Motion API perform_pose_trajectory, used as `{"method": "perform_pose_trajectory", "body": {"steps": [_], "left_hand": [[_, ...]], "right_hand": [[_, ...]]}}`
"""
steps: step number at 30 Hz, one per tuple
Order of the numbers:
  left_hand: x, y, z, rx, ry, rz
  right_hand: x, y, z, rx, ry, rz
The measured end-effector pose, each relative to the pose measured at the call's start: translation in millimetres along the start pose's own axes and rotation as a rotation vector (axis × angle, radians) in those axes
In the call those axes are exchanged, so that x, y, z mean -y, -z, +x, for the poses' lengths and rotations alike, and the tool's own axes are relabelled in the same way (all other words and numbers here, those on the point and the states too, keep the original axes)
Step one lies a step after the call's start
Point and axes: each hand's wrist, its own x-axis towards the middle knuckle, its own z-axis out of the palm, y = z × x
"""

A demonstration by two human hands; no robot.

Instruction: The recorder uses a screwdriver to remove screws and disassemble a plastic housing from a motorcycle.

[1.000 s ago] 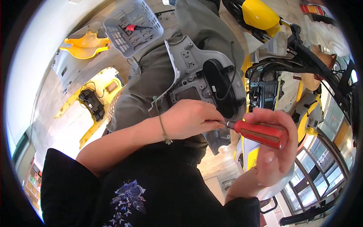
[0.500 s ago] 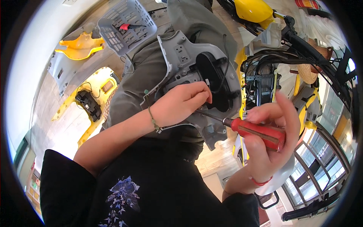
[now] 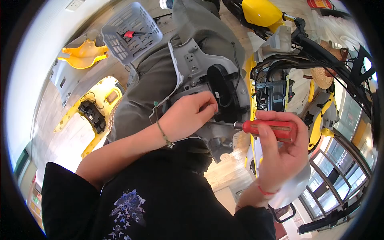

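Observation:
A grey plastic scooter panel point(image 3: 190, 64) lies across my lap, with a black oblong part point(image 3: 219, 82) and a thin black cable on it. My left hand point(image 3: 190, 114) rests on the panel with its fingers curled together; whatever they pinch is hidden. In my right hand point(image 3: 282, 148) is a screwdriver point(image 3: 272, 130) with a red handle, the fingers closed round it. Its shaft points left, level with the panel, and the tip is hidden beneath my left hand.
On the floor at the left are a grey plastic basket point(image 3: 114, 50) holding a red-and-black tool, a yellow curved cover point(image 3: 84, 54) and a yellow panel point(image 3: 74, 116). A partly stripped scooter frame point(image 3: 276, 86) with black tubes and cables stands close on the right.
My right hand has closed its fingers round the screwdriver handle, which were spread before. The screwdriver has shifted slightly left and lies more level. My left hand has barely moved.

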Motion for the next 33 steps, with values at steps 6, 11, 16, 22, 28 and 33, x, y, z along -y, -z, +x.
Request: {"method": "perform_pose_trajectory", "body": {"steps": [6, 11, 16, 22, 28, 33], "left_hand": [[7, -12, -5, 0.087, -0.080, 0.264], [13, -9, -8, 0.112, -0.024, 0.279], [2, -7, -5, 0.087, -0.065, 0.299], [-9, -11, -1, 0.127, -0.104, 0.362], [-5, -15, -3, 0.303, -0.088, 0.576], [-7, -13, -14, 0.430, -0.244, 0.753]], "right_hand": [[1, 17, -14, 0.061, -0.049, 0.296], [-8, 45, -2, 0.550, 0.312, 0.179], [-4, 54, -18, 0.378, 0.147, -0.023], [-6, 29, -32, -0.216, -0.110, -0.156], [-6, 52, -35, 0.004, 0.073, -0.325], [2, 73, -36, 0.238, 0.159, -0.455]]}}
